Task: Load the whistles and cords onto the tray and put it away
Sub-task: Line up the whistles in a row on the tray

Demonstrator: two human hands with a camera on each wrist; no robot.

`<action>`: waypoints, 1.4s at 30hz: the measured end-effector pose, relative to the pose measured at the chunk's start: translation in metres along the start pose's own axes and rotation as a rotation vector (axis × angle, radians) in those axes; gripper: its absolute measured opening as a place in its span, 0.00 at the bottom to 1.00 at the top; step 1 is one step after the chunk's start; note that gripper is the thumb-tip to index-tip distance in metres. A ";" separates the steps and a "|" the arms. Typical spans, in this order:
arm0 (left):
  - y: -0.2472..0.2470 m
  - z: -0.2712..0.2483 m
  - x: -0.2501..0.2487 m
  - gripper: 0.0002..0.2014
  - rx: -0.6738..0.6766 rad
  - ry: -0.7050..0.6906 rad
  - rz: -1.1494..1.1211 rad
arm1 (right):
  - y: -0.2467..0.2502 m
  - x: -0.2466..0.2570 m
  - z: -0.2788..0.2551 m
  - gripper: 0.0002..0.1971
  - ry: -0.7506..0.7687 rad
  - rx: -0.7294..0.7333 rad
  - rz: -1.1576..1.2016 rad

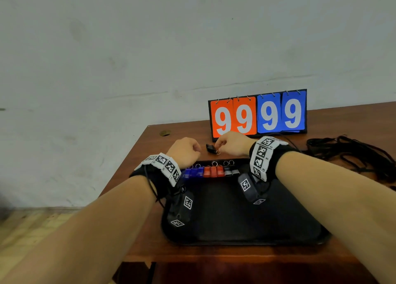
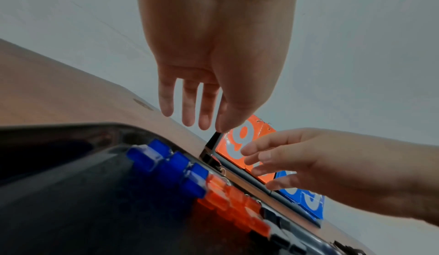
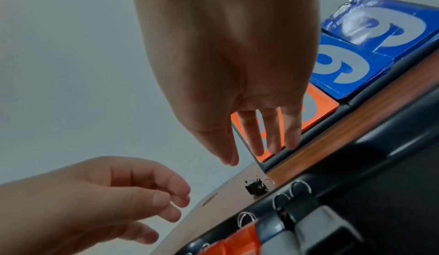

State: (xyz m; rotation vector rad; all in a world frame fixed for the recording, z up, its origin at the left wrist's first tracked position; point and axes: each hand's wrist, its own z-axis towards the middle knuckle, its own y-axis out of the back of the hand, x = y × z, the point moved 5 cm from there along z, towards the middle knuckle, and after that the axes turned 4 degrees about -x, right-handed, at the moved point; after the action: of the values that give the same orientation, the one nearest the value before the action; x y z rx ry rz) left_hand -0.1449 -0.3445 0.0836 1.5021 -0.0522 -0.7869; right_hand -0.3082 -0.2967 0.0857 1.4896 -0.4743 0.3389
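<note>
A black tray (image 1: 235, 217) lies on the wooden table. Along its far edge stands a row of whistles (image 1: 211, 171): blue (image 2: 166, 162), orange-red (image 2: 228, 195), then grey and black. One black whistle (image 1: 211, 148) with a metal ring lies on the table just beyond the tray, also visible in the right wrist view (image 3: 255, 186). My right hand (image 1: 220, 143) hovers over it with fingers hanging down (image 3: 256, 146), holding nothing. My left hand (image 1: 186, 151) hangs loosely to the left of that whistle (image 2: 206, 123), empty. A tangle of black cords (image 1: 353, 153) lies at the table's right.
A flip scoreboard (image 1: 257, 114) reading 9999, orange and blue, stands right behind the loose whistle. The table's left edge (image 1: 128, 165) runs close to my left hand. A small round brass fitting (image 1: 165, 133) sits near the far left corner. A pale wall rises behind.
</note>
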 end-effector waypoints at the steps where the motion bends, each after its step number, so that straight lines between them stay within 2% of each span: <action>1: 0.000 0.001 0.004 0.10 -0.005 0.006 -0.014 | -0.004 0.002 0.005 0.16 -0.003 0.031 -0.012; 9: -0.005 0.002 0.030 0.11 -0.027 0.009 -0.045 | -0.034 0.010 0.028 0.22 0.009 0.233 -0.180; 12: -0.004 0.001 0.032 0.11 -0.042 -0.003 -0.053 | -0.035 0.010 0.033 0.23 0.004 0.240 -0.204; 17: -0.001 -0.002 0.032 0.11 -0.039 -0.002 -0.064 | -0.035 0.006 0.037 0.18 -0.019 0.251 -0.170; 22: 0.004 -0.009 0.023 0.11 -0.049 0.021 -0.094 | -0.023 0.003 0.027 0.16 -0.018 0.126 -0.059; 26: 0.010 -0.017 0.008 0.16 -0.068 0.037 -0.143 | 0.001 0.007 0.005 0.13 0.058 -0.015 0.075; 32: 0.015 -0.034 -0.046 0.23 -0.079 0.002 -0.325 | 0.039 0.017 -0.055 0.10 0.109 -0.016 0.281; 37: 0.013 -0.052 -0.090 0.11 -0.053 -0.042 -0.521 | 0.064 0.004 -0.099 0.07 0.055 -0.077 0.344; 42: 0.013 -0.062 -0.120 0.05 -0.101 -0.100 -0.461 | 0.076 -0.019 -0.127 0.06 -0.068 -0.105 0.553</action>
State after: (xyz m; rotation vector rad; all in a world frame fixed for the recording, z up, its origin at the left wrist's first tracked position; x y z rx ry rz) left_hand -0.1998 -0.2343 0.1392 1.3936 0.2644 -1.2153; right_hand -0.3504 -0.1641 0.1403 1.2517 -0.9468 0.6865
